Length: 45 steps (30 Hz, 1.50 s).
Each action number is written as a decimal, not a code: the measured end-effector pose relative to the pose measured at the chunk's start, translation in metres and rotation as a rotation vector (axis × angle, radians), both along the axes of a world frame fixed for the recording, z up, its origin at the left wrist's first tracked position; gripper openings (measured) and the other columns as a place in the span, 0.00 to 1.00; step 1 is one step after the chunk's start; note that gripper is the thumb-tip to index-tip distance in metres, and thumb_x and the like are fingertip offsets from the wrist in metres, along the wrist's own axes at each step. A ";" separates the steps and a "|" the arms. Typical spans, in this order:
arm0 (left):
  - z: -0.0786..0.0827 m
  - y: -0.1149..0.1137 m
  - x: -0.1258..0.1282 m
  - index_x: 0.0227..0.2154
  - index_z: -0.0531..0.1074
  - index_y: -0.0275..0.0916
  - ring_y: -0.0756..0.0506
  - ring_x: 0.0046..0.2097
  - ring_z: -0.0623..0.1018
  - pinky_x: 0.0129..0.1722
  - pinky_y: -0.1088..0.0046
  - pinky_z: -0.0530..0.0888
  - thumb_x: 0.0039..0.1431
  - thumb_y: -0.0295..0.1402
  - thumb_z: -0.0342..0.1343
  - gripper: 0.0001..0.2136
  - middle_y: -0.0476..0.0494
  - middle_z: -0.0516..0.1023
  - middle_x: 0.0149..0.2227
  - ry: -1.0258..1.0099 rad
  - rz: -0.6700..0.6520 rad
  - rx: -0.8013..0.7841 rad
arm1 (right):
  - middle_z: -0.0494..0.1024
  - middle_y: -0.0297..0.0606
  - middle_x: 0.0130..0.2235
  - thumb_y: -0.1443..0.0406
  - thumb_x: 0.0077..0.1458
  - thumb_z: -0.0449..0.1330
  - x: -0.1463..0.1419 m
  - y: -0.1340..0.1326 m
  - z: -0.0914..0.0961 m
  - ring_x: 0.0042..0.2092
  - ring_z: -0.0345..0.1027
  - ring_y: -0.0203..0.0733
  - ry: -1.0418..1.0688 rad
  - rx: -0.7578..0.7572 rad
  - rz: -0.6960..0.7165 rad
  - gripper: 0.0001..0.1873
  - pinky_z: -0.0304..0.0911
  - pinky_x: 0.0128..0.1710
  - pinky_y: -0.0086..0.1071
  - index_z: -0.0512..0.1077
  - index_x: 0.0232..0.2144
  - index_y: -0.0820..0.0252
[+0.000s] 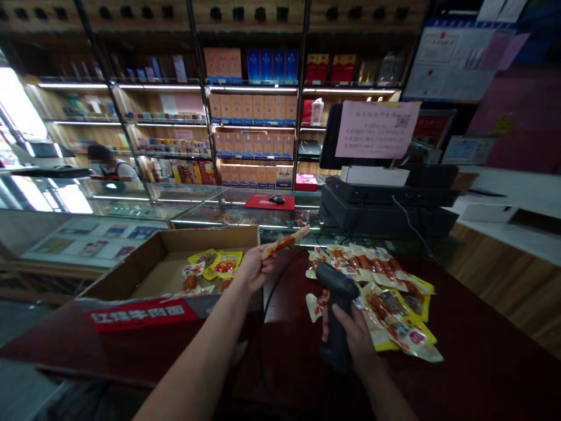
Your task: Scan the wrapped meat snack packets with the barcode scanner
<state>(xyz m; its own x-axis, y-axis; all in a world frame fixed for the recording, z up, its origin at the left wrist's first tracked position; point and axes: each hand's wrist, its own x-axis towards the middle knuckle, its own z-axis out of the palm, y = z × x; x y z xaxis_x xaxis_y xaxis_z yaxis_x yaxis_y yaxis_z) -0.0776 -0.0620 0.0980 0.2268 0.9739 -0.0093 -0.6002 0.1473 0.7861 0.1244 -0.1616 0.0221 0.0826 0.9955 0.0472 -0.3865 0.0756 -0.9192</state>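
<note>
My left hand (258,268) is closed on a sausage in a clear wrapper (286,242), which points up and to the right beside the right edge of an open cardboard box (131,286). Several packaged snacks lie in the box, among them a yellow snack packet (227,265). Wrapped round the handle of a dark barcode scanner (338,286) is my right hand (357,333). Another wrapped snack (316,305) shows just left of the scanner, partly hidden by it. A pile of packaged sausages and yellow packets (394,321) lies on the counter to the right.
The dark red counter (289,345) carries the box and the pile. A black cable (268,292) runs across it. Behind stand a monitor with a pink notice (377,128), a glass case with a mouse (276,199), and stocked shelves. A person (116,166) is at the far left.
</note>
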 end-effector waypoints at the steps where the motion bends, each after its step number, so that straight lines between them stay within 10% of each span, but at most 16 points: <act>1: 0.002 -0.003 -0.015 0.29 0.69 0.29 0.61 0.16 0.54 0.13 0.87 0.48 0.43 0.18 0.49 0.09 0.51 0.64 0.20 0.048 0.087 0.055 | 0.72 0.30 0.21 0.54 0.43 0.65 -0.007 0.001 0.002 0.17 0.64 0.34 0.003 0.008 0.036 0.20 0.64 0.15 0.28 0.68 0.35 0.60; 8: -0.012 -0.004 -0.099 0.35 0.73 0.33 0.51 0.25 0.70 0.25 0.75 0.68 0.40 0.36 0.59 0.17 0.46 0.73 0.26 0.567 0.648 0.152 | 0.71 0.28 0.21 0.55 0.46 0.63 -0.057 0.010 0.009 0.17 0.64 0.32 -0.018 0.057 0.287 0.20 0.64 0.15 0.26 0.66 0.36 0.60; 15: -0.023 -0.003 -0.098 0.37 0.72 0.37 0.38 0.56 0.65 0.55 0.58 0.62 0.47 0.35 0.57 0.13 0.37 0.67 0.49 1.161 1.075 0.447 | 0.71 0.28 0.21 0.55 0.45 0.63 -0.067 0.011 0.005 0.16 0.63 0.32 -0.026 0.082 0.326 0.20 0.63 0.14 0.26 0.65 0.36 0.61; 27: -0.036 0.007 0.040 0.36 0.72 0.38 0.43 0.49 0.70 0.43 0.66 0.71 0.49 0.31 0.55 0.09 0.38 0.69 0.47 0.943 0.577 0.705 | 0.73 0.29 0.22 0.57 0.45 0.65 -0.003 0.010 0.000 0.18 0.64 0.33 0.016 0.044 0.033 0.19 0.65 0.16 0.28 0.68 0.37 0.60; 35: -0.075 0.046 0.136 0.24 0.66 0.35 0.50 0.21 0.71 0.22 0.74 0.67 0.56 0.47 0.47 0.19 0.45 0.70 0.19 0.857 -0.157 0.075 | 0.71 0.28 0.20 0.58 0.44 0.65 0.038 0.011 -0.015 0.18 0.67 0.36 0.218 0.135 -0.234 0.15 0.62 0.15 0.27 0.66 0.30 0.58; 45: -0.076 0.057 0.173 0.23 0.63 0.36 0.51 0.18 0.70 0.17 0.78 0.63 0.46 0.35 0.61 0.12 0.48 0.70 0.18 0.650 -0.138 -0.122 | 0.72 0.28 0.20 0.57 0.45 0.64 0.038 0.010 -0.020 0.18 0.66 0.36 0.173 0.136 -0.305 0.14 0.63 0.15 0.28 0.65 0.29 0.58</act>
<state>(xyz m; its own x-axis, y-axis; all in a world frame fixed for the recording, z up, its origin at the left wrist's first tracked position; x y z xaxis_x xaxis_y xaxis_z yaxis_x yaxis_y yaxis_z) 0.0950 -0.0049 0.0219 0.2599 0.9197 -0.2944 0.0200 0.2997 0.9538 0.1621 -0.1519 0.0023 0.3927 0.9094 0.1369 -0.4762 0.3284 -0.8157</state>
